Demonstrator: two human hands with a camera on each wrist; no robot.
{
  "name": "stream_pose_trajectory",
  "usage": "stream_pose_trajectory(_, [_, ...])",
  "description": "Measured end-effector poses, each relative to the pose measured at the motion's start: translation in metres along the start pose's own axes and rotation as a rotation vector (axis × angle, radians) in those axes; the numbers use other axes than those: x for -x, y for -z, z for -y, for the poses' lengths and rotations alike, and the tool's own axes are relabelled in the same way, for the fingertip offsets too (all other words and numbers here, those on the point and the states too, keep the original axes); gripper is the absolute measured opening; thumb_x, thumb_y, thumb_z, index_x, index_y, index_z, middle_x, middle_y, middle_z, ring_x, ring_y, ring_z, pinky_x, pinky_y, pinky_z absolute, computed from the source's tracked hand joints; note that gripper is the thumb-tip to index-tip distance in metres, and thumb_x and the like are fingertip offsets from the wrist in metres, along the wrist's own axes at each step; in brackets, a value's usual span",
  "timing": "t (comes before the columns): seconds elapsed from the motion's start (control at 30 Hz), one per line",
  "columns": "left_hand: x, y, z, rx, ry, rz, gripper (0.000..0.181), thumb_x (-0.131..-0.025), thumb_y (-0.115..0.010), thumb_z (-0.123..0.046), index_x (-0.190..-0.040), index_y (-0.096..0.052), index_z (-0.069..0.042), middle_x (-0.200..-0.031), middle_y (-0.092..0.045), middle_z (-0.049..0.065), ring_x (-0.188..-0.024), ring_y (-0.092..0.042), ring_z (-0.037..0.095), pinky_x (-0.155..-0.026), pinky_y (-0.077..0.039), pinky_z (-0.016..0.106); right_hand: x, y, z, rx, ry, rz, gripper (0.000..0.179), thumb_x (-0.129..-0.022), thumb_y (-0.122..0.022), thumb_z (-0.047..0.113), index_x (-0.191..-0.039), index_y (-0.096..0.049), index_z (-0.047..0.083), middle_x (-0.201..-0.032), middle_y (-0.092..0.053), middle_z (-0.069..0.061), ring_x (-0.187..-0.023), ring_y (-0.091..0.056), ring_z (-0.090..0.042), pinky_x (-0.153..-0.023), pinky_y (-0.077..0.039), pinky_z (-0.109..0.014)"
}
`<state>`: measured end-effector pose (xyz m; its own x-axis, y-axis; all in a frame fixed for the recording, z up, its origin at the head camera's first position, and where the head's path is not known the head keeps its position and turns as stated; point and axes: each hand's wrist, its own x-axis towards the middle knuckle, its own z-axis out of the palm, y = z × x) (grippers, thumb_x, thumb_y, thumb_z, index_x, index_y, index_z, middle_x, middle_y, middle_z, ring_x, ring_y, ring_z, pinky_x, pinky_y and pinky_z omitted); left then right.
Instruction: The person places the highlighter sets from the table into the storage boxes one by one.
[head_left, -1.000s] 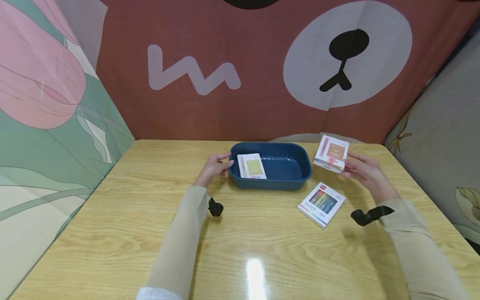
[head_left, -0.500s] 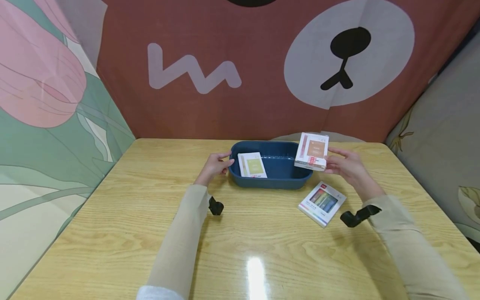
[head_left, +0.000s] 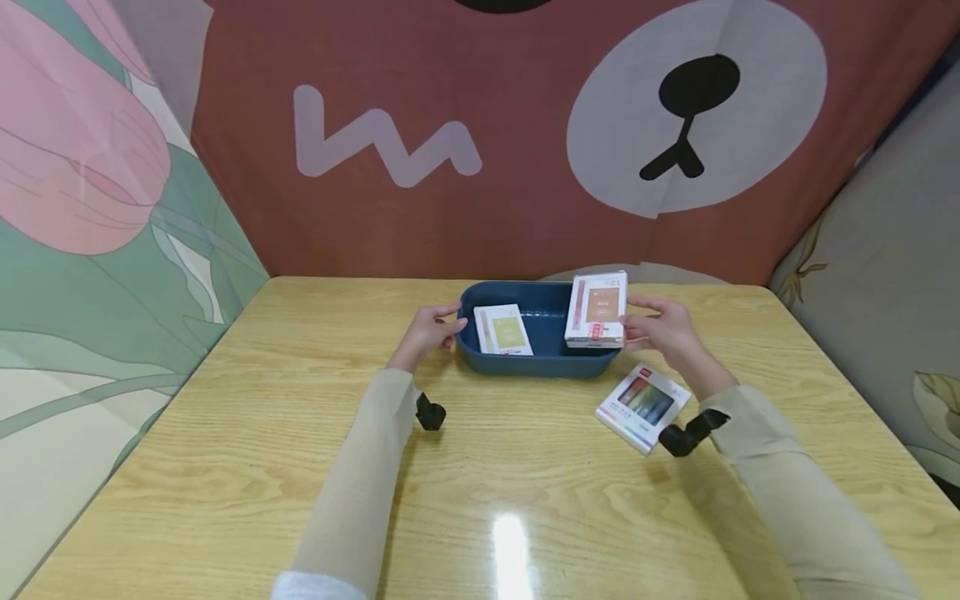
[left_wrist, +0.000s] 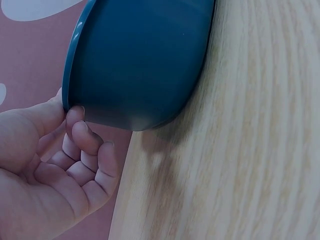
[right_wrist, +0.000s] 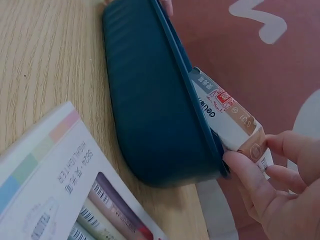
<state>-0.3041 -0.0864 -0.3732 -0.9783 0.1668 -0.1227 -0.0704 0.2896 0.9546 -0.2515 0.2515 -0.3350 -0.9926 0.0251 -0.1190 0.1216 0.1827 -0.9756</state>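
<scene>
A dark blue plastic basin (head_left: 536,367) stands near the back of the table. My left hand (head_left: 427,333) pinches its left rim between thumb and fingers, as the left wrist view confirms. Inside, at the left, lies a white box with a yellow-green panel (head_left: 510,332). My right hand (head_left: 667,332) grips the right edge of a white box with an orange panel (head_left: 603,304), tilted over the basin's right end. In the right wrist view this box (right_wrist: 225,107) dips partly below the rim. A highlighter box (head_left: 643,407) with a window lies flat in front of the basin's right end.
The wooden table (head_left: 300,467) meets a brown cloth with a cartoon face (head_left: 525,167) behind it. Patterned cloths flank it left and right. In the right wrist view the highlighter box (right_wrist: 60,170) sits close below the basin.
My right hand has carried the orange-panelled box leftward, from beside the basin to over its right end, and slightly lowered it. My left hand stays on the rim.
</scene>
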Motion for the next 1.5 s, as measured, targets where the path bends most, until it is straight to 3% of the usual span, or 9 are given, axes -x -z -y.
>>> stream_pose_trajectory(0.53, [-0.002, 0.002, 0.003, 0.003, 0.019, 0.015, 0.043, -0.088, -0.058, -0.014, -0.130, -0.048, -0.010, -0.059, -0.047, 0.005, -0.048, -0.042, 0.013, -0.061, -0.042, 0.036, -0.015, -0.034, 0.002, 0.250, 0.064, -0.007, 0.045, -0.081, -0.058, -0.005, -0.122, -0.043, -0.015, -0.062, -0.058, -0.006, -0.049, -0.056, -0.009, -0.051, -0.051, -0.031])
stream_pose_trajectory(0.77, [-0.001, 0.001, 0.002, -0.003, 0.003, 0.009, 0.043, -0.087, -0.058, -0.013, -0.129, -0.048, -0.009, -0.059, -0.047, 0.004, -0.049, -0.043, 0.013, -0.058, -0.042, 0.033, -0.021, -0.037, 0.001, 0.315, 0.068, 0.019, 0.046, -0.079, -0.059, -0.005, -0.120, -0.043, -0.017, -0.053, -0.055, -0.002, -0.045, -0.053, -0.007, -0.048, -0.050, -0.029])
stream_pose_trajectory(1.07, [-0.001, 0.000, 0.001, 0.017, -0.003, 0.003, 0.044, -0.087, -0.059, -0.011, -0.129, -0.048, -0.007, -0.060, -0.050, 0.005, -0.047, -0.041, 0.013, -0.057, -0.039, 0.034, -0.024, -0.040, 0.002, 0.472, 0.096, 0.015, 0.043, -0.079, -0.060, -0.002, -0.116, -0.046, -0.019, -0.055, -0.056, -0.004, -0.046, -0.054, -0.008, -0.049, -0.050, -0.028])
stream_pose_trajectory(1.27, [-0.001, 0.000, 0.000, 0.011, -0.002, 0.001, 0.044, -0.087, -0.059, -0.011, -0.129, -0.048, -0.007, -0.058, -0.048, 0.006, -0.047, -0.041, 0.013, -0.058, -0.039, 0.034, -0.025, -0.041, 0.001, 0.558, 0.131, 0.021, 0.026, -0.081, -0.061, -0.001, -0.100, -0.058, -0.018, -0.055, -0.057, -0.005, -0.048, -0.054, -0.007, -0.050, -0.050, -0.026])
stream_pose_trajectory(1.4, [0.000, 0.000, -0.001, 0.005, -0.009, 0.003, 0.044, -0.087, -0.059, -0.011, -0.129, -0.048, -0.007, -0.055, -0.046, 0.006, -0.047, -0.041, 0.013, -0.057, -0.040, 0.034, -0.024, -0.043, 0.000, 0.634, 0.164, 0.013, 0.015, -0.081, -0.061, -0.001, -0.086, -0.063, -0.015, -0.059, -0.060, -0.013, -0.048, -0.056, -0.010, -0.050, -0.049, -0.025])
stream_pose_trajectory(1.5, [0.001, 0.000, 0.000, -0.005, -0.013, 0.004, 0.044, -0.087, -0.058, -0.012, -0.129, -0.048, -0.007, -0.055, -0.046, 0.005, -0.047, -0.041, 0.013, -0.057, -0.040, 0.033, -0.023, -0.044, -0.001, 0.661, 0.171, 0.007, 0.017, -0.079, -0.061, -0.004, -0.089, -0.062, -0.017, -0.074, -0.062, -0.024, -0.051, -0.060, -0.016, -0.051, -0.050, -0.025])
